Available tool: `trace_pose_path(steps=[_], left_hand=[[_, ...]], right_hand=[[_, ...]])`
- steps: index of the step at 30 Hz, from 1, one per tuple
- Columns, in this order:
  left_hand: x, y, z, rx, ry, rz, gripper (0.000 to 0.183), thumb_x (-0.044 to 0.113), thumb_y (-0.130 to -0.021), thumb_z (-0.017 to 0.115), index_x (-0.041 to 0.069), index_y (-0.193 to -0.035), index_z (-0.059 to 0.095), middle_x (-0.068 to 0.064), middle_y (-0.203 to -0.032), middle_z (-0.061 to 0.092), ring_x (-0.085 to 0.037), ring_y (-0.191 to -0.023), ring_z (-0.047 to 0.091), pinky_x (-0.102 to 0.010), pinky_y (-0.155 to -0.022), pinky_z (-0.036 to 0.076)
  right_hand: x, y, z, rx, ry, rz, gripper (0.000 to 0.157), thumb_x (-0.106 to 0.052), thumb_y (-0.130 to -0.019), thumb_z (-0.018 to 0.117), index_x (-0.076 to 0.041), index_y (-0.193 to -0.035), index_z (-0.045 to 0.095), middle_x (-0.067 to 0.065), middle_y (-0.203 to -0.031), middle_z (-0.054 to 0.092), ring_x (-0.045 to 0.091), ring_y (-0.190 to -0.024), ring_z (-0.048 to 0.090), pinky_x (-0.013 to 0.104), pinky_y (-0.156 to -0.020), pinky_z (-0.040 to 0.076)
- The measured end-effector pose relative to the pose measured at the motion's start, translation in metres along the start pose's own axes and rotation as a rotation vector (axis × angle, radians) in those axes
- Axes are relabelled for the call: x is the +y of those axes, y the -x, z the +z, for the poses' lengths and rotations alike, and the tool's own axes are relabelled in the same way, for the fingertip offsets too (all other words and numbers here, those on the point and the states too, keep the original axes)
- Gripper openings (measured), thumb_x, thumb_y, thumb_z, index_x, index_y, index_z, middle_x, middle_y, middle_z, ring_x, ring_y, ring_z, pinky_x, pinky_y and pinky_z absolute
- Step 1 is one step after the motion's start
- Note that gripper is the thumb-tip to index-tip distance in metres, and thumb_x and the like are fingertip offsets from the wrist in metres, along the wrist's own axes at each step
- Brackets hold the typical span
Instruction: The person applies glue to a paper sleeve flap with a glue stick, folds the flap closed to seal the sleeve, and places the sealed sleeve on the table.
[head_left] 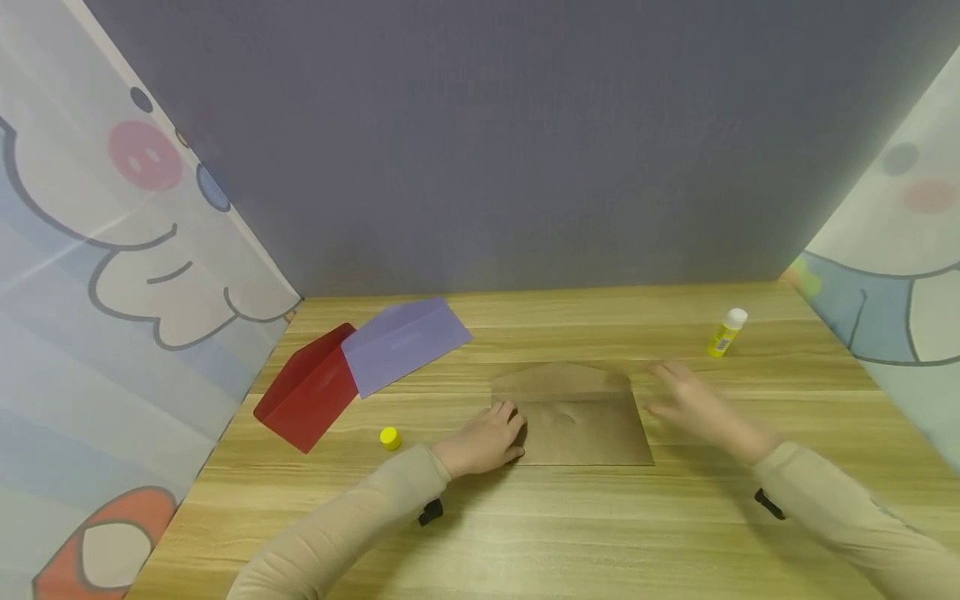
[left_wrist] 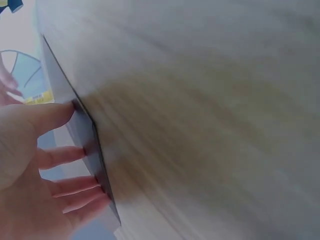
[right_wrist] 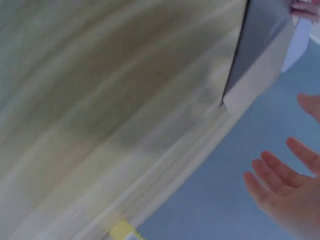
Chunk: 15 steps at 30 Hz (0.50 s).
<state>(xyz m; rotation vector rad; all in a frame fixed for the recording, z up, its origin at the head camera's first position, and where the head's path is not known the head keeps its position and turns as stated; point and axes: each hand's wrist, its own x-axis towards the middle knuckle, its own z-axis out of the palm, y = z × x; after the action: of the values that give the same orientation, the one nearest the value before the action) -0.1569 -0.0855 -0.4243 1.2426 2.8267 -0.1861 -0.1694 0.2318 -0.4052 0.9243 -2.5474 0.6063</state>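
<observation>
A brown envelope lies on the wooden table with its flap unfolded toward the back. My left hand rests its fingertips on the envelope's left edge; in the left wrist view the thumb and fingers touch its surface without curling round it. Off the envelope's right edge, my right hand hovers slightly blurred, holding nothing. The right wrist view shows its fingers spread and apart from the envelope.
A yellow glue stick with a white end stands at the back right. Its yellow cap sits left of my left hand. A purple envelope overlaps a red envelope at the back left. A grey panel rises behind the table.
</observation>
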Motion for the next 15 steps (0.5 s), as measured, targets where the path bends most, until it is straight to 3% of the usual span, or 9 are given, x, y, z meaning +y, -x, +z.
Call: trace_pose_path(steps=[10, 15], left_hand=[[-0.005, -0.004, -0.004, 0.014, 0.084, 0.002, 0.039, 0.036, -0.084, 0.058, 0.007, -0.111, 0.054, -0.010, -0.113, 0.045, -0.019, -0.102, 0.047, -0.028, -0.083, 0.044], [-0.008, -0.007, -0.005, 0.042, 0.101, 0.013, 0.028, 0.029, -0.083, 0.061, 0.009, -0.103, 0.059, -0.003, -0.096, 0.049, -0.013, -0.085, 0.048, -0.021, -0.072, 0.044]], right_hand=[[-0.003, 0.001, 0.027, -0.085, 0.044, -0.071, 0.059, -0.023, -0.062, 0.079, 0.008, -0.105, 0.055, 0.017, -0.097, 0.057, 0.029, -0.086, 0.056, 0.041, -0.072, 0.049], [-0.002, 0.002, 0.034, -0.126, 0.110, -0.118, 0.070, -0.030, -0.060, 0.079, 0.009, -0.111, 0.051, 0.022, -0.104, 0.054, 0.033, -0.091, 0.054, 0.044, -0.077, 0.047]])
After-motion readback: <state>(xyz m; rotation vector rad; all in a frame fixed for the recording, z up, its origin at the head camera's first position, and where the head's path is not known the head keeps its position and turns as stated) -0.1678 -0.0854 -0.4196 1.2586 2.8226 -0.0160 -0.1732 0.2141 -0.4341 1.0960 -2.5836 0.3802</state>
